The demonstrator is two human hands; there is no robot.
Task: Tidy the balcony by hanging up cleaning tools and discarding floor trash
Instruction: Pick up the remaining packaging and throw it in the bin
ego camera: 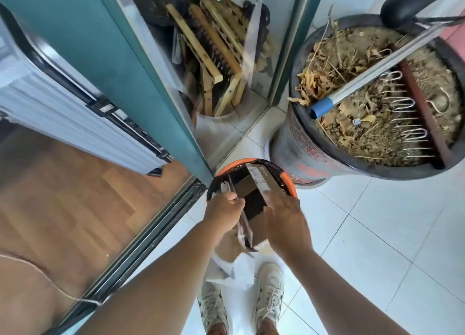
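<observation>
An orange-rimmed trash bin (292,183) with a black liner stands on the white tile floor beside the sliding door track. A brown cardboard box (251,186) with a white label sits tilted in the bin's mouth. My right hand (284,218) lies over the box's near right edge, fingers spread and bent on it. My left hand (222,207) grips thin flat wrappers (242,227) at the bin's left rim. Below the hands a white plastic bag (239,269) hangs in front of my shoes.
A big black planter (302,143) full of dry soil and leaves stands right behind the bin, with a metal pole (372,70) and a clothes hanger rack across it. A teal door frame (141,82) and door track (151,234) run on the left. Wooden slats lean behind glass.
</observation>
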